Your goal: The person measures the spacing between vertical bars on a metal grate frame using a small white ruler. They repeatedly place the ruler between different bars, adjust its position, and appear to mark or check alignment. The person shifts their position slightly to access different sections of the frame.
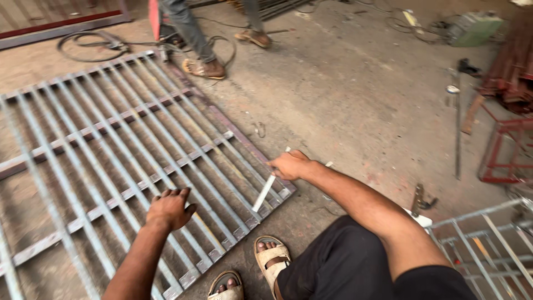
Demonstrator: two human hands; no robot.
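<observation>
Sandalled feet (pixel 261 264) at grate (pixel 111 161) corner; R hand (pixel 290 165) clamped on flat strip (pixel 265 191), long axis running toward feet; L hand (pixel 169 208) splayed flat on bars, farther off.

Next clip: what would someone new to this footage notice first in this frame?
A large grille of parallel metal bars lies flat on the dusty floor, filling the left half of the view. The left hand rests palm-down on its bars, while the right hand grips a pale flat metal strip at the grille's near corner. Further back, another person's sandalled feet stand by the far edge, near a coiled black cable.
</observation>
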